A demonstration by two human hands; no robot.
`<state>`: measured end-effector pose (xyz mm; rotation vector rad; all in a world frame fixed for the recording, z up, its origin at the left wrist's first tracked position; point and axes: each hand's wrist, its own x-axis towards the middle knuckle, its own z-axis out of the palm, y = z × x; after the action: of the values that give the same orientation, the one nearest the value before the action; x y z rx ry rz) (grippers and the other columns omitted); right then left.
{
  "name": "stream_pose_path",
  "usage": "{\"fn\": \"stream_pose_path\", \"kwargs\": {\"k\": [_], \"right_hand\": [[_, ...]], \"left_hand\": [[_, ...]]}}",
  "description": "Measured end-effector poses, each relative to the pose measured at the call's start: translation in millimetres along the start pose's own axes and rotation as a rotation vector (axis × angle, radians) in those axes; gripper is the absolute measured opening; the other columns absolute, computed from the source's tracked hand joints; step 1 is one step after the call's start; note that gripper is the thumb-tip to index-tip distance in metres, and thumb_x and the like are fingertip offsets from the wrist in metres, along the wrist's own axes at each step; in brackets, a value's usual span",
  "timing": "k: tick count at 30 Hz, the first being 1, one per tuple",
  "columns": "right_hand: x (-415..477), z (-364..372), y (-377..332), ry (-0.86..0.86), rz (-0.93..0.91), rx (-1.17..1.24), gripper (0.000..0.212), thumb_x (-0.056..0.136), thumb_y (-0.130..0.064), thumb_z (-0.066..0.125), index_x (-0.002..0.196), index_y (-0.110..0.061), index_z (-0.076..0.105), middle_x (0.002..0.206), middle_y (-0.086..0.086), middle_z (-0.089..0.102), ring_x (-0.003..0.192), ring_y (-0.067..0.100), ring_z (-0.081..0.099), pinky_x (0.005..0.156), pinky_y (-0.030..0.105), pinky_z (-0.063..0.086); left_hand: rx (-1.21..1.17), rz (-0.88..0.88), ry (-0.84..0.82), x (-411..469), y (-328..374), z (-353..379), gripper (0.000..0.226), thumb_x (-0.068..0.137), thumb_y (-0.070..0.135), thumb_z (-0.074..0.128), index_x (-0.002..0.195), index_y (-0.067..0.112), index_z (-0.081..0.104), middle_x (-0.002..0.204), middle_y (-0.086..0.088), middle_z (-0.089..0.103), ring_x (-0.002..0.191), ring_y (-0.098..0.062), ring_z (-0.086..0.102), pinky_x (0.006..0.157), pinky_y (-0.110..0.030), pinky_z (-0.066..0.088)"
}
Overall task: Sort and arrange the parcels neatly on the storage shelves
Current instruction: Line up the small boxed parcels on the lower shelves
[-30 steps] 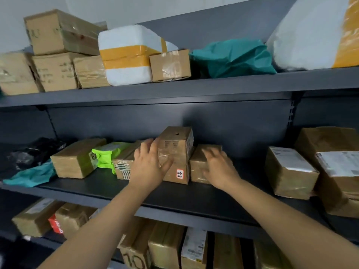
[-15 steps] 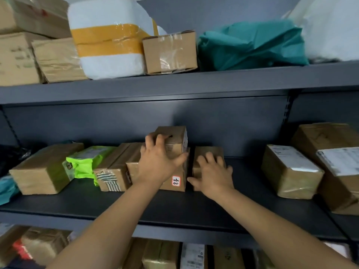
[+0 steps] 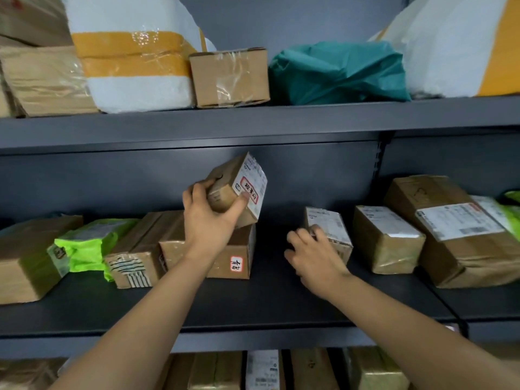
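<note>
My left hand [image 3: 209, 220] grips a small labelled cardboard box [image 3: 243, 184], tilted in the air above a brown box with a red-edged sticker [image 3: 235, 253] on the middle shelf [image 3: 253, 302]. To the right, my right hand [image 3: 316, 257] is closed on the near end of another small box with a white label [image 3: 327, 225], which rests on the shelf. A gap of bare shelf lies between the two boxes.
Left on the middle shelf lie a striped box [image 3: 132, 260], a lime-green bag [image 3: 84, 246] and a big brown box [image 3: 25, 257]. Right stand a taped parcel [image 3: 387, 239] and a large carton [image 3: 461, 235]. The top shelf holds a white foam box [image 3: 132, 54], a small carton [image 3: 229, 77], a teal bag [image 3: 337, 74].
My left hand has lifted the small box off the stickered box and tilted it. My right hand has slid the other small box to the right, opening a gap.
</note>
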<state>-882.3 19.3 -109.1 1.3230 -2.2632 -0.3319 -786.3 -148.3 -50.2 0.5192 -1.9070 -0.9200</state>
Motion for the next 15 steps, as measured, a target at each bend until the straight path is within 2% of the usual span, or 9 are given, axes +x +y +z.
{"fn": "stream_pose_path", "kwargs": {"k": [2,4,6,8,10,12,15], "right_hand": [[-5.4,4.4,0.2,-0.021,-0.042,0.086,0.044,0.082,-0.026,0.064,0.124,-0.016,0.056,0.138,0.009,0.036,0.129,0.029,0.030,0.110,0.043,0.019],[-11.7,5.6,2.2,0.030,-0.038,0.173,0.059,0.071,-0.032,0.076,0.124,-0.017,0.058,0.135,0.009,0.043,0.128,0.029,0.039,0.111,0.045,0.025],[-19.1,7.9,4.8,0.143,0.099,0.276,0.075,0.055,-0.036,0.086,0.123,-0.019,0.058,0.124,0.007,0.052,0.116,0.029,0.052,0.103,0.048,0.040],[-27.3,9.1,7.5,0.245,0.298,0.384,0.080,0.057,-0.040,0.085,0.126,-0.020,0.051,0.118,0.007,0.050,0.110,0.029,0.052,0.096,0.050,0.046],[-32.0,7.3,14.3,0.291,0.517,0.479,0.080,0.067,-0.048,0.077,0.133,-0.019,0.044,0.123,0.008,0.045,0.115,0.031,0.045,0.098,0.048,0.042],[-32.1,5.5,22.2,0.219,0.668,0.546,0.085,0.074,-0.060,0.066,0.143,-0.022,0.033,0.136,0.007,0.035,0.125,0.029,0.034,0.104,0.044,0.034],[-25.8,4.6,22.7,0.088,0.667,0.508,0.080,0.077,-0.071,0.052,0.144,-0.035,0.027,0.143,0.005,0.026,0.132,0.028,0.025,0.107,0.045,0.031]], "left_hand": [[-0.032,-0.005,-0.017,-0.9,4.1,4.4,0.065,0.073,0.048,0.074,0.124,0.017,0.047,0.127,0.001,0.040,0.105,-0.006,0.042,0.089,-0.017,0.033],[-0.061,-0.019,-0.037,-2.0,7.2,8.6,0.065,0.075,0.046,0.074,0.125,0.017,0.047,0.127,0.002,0.040,0.103,-0.003,0.040,0.084,-0.009,0.032],[-0.096,-0.034,-0.046,-2.5,8.7,12.7,0.064,0.075,0.044,0.074,0.126,0.017,0.047,0.125,0.003,0.040,0.103,-0.003,0.040,0.071,0.006,0.030],[-0.131,-0.045,-0.056,-2.9,10.3,16.6,0.063,0.076,0.043,0.074,0.127,0.017,0.046,0.123,0.005,0.039,0.104,-0.004,0.041,0.063,0.010,0.029],[-0.163,-0.058,-0.062,-3.1,12.0,21.2,0.064,0.075,0.045,0.073,0.127,0.019,0.046,0.123,0.006,0.040,0.106,-0.004,0.042,0.068,0.005,0.033],[-0.198,-0.088,-0.066,-4.1,13.3,27.3,0.064,0.074,0.047,0.074,0.126,0.022,0.047,0.124,0.006,0.041,0.108,-0.006,0.045,0.082,-0.009,0.038],[-0.303,-0.166,-0.084,-8.7,10.7,41.3,0.067,0.063,0.059,0.074,0.117,0.027,0.051,0.123,0.004,0.048,0.109,-0.009,0.052,0.097,-0.030,0.045]]}}
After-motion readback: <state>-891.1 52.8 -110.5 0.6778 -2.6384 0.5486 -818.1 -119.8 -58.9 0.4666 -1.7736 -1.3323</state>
